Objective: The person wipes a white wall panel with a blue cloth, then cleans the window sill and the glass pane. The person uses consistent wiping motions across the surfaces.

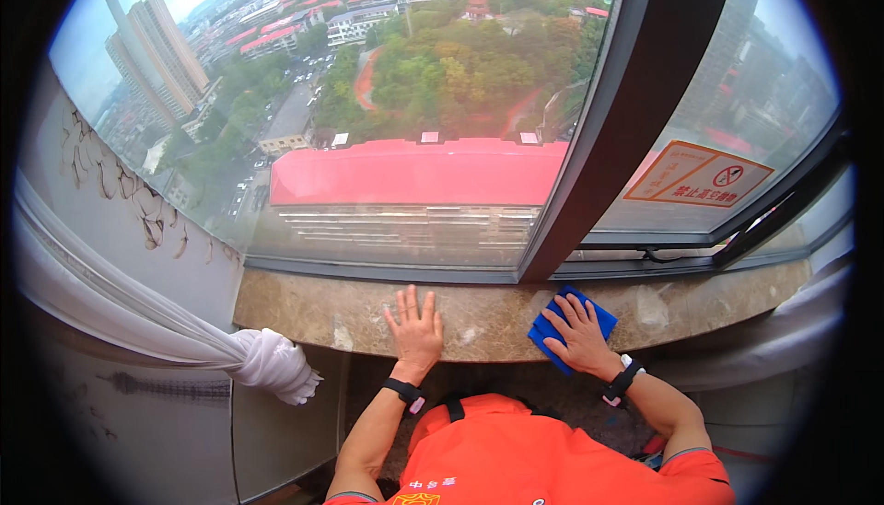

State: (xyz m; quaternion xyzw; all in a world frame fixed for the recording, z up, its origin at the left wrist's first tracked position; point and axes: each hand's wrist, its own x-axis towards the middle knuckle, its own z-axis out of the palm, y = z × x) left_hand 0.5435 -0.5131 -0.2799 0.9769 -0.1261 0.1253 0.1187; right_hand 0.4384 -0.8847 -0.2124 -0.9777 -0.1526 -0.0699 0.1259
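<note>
My left hand (417, 329) lies flat on a brown marble windowsill (297, 305), its fingers spread and nothing in them. To the right, my right hand (581, 336) presses a folded blue cloth (602, 320) down against the same sill. The cloth sticks out past the fingers on both sides, and one corner hangs over the sill's front edge. Each wrist wears a black band. Behind the sill stands a large window pane (414, 91) in a dark metal frame (642, 104).
A knotted white curtain (276, 367) hangs at the left, close to the sill's end. Another pale curtain (746, 346) is at the right. The right pane bears a warning sticker (699, 173). Below it, a window handle (656, 255) sits near a tilted-out sash (753, 229).
</note>
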